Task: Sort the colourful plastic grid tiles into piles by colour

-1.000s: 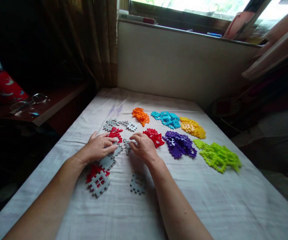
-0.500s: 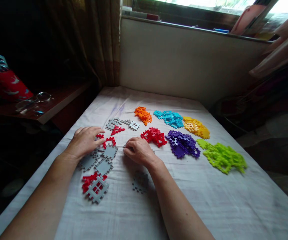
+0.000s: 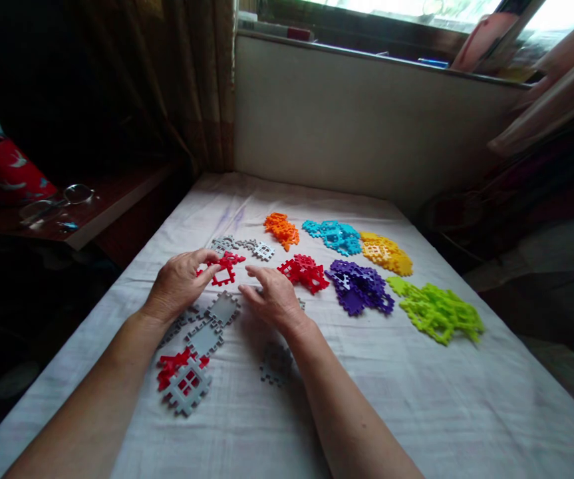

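My left hand (image 3: 177, 285) pinches a red toothed building piece (image 3: 224, 282), an open square frame, between thumb and fingers. Just behind that frame is another red piece (image 3: 233, 257). Below the hand lie flat grey interlocking tiles (image 3: 205, 338), partly hidden by the wrist. My right hand (image 3: 275, 299) is open and empty, thumb and fingers apart, between the red frame and a red pile (image 3: 304, 273). A small bit of a grey piece shows beside its wrist. Under the right forearm sits a dark grey tile (image 3: 274, 364).
Sorted piles of pieces lie behind and to the right: orange (image 3: 281, 230), blue (image 3: 334, 237), yellow (image 3: 386, 254), purple (image 3: 359, 287) and lime green (image 3: 439, 313). A grey window tile (image 3: 185, 387) rests on red pieces in front. Eyeglasses (image 3: 78, 194) lie on the side table.
My left hand has lifted and moved right with the red frame in its pinch. The fingers of my right hand have spread apart. Grey tiles near the left hand have shifted slightly.
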Demonstrator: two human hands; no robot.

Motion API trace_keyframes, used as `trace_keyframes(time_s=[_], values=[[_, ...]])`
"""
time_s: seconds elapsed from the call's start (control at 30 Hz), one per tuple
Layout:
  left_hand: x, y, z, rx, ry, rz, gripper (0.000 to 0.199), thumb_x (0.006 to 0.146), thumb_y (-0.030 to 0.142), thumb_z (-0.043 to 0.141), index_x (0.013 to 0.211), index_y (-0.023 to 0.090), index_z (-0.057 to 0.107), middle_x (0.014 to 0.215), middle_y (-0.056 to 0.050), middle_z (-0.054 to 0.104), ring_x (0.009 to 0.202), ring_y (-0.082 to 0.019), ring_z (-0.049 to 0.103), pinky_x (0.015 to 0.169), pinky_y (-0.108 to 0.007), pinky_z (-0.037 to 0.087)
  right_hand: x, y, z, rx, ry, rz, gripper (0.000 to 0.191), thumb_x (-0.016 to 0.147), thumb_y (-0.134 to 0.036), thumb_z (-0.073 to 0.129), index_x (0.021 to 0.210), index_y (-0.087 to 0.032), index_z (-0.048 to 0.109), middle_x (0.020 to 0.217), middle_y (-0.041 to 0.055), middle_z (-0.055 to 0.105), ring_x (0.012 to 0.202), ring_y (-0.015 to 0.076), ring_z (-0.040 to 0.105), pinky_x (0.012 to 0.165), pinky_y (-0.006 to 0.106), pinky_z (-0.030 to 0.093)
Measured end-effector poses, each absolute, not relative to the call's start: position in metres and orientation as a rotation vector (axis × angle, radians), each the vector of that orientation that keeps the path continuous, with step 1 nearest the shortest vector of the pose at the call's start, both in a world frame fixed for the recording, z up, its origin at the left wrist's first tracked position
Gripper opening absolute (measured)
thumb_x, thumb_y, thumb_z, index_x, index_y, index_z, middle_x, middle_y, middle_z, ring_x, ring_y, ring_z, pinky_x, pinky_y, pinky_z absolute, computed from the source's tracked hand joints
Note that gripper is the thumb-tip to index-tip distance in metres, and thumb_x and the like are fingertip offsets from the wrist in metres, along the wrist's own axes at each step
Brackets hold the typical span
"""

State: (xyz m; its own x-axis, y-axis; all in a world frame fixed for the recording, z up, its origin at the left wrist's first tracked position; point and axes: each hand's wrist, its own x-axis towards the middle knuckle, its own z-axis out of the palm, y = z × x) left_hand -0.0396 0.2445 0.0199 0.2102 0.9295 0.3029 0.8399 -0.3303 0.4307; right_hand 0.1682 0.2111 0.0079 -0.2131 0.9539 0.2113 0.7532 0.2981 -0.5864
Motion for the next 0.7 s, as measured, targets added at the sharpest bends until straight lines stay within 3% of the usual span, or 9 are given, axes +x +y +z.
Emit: trace_keyframes(time_s=[0.1,0.2,0.3,0.4,0.53,0.7], values=[[-0.023,0.237,0.026,2.211,1.575,0.957,0.030,0.090,0.048,0.052,0.100,0.026,0.068,0.098,-0.001,0.077,0.088,-0.019,0.071,0.086,-0.030,0.054,0.162,0.211,0.007,-1.426,-1.862,0.641,0.028,0.089,-0.030,0.066,0.116,-0.025,0.072,0.105,0.0019,0.078,0.093,0.0167,0.071,0.087,0.028,0.052],[-0.014,0.233,0.027,2.193,1.487,1.010,0.036,0.090,0.052,0.051,0.106,0.025,0.067,0.104,-0.003,0.077,0.092,-0.020,0.071,0.089,-0.031,0.054,0.170,0.214,0.010,-1.386,-1.778,0.678,0.019,0.091,-0.029,0.060,0.098,-0.025,0.077,0.085,-0.0015,0.077,0.073,0.0149,0.068,0.073,0.025,0.052],[-0.026,0.239,0.026,2.205,1.609,0.938,0.044,0.088,0.053,0.052,0.119,0.024,0.064,0.115,-0.005,0.075,0.104,-0.022,0.069,0.095,-0.034,0.052,0.202,0.223,0.013,-1.444,-1.645,0.416,0.027,0.091,-0.027,0.054,0.104,-0.022,0.077,0.098,0.0040,0.077,0.085,0.0185,0.069,0.082,0.029,0.053],[-0.055,0.251,0.021,2.245,1.908,0.647,0.041,0.084,0.052,0.052,0.111,0.027,0.069,0.119,-0.006,0.074,0.112,-0.028,0.067,0.098,-0.038,0.051,0.248,0.232,0.010,-1.614,-1.462,0.107,0.032,0.089,-0.026,0.050,0.108,-0.022,0.077,0.108,0.0084,0.075,0.100,0.0225,0.067,0.094,0.035,0.051],[-0.092,0.263,0.015,2.170,2.081,0.349,0.047,0.079,0.057,0.052,0.107,0.025,0.073,0.121,-0.011,0.073,0.109,-0.034,0.068,0.093,-0.044,0.053,0.290,0.237,-0.007,-1.840,-1.336,-0.002,0.029,0.083,-0.026,0.054,0.099,-0.025,0.079,0.104,0.0070,0.074,0.092,0.0219,0.066,0.088,0.035,0.052],[-0.106,0.263,0.010,2.171,2.023,0.231,0.042,0.076,0.061,0.055,0.095,0.030,0.075,0.105,-0.011,0.077,0.097,-0.034,0.071,0.081,-0.043,0.053,0.290,0.237,-0.021,-1.952,-1.398,-0.002,0.032,0.085,-0.026,0.052,0.102,-0.022,0.079,0.105,0.0094,0.073,0.094,0.0231,0.065,0.090,0.037,0.051]])
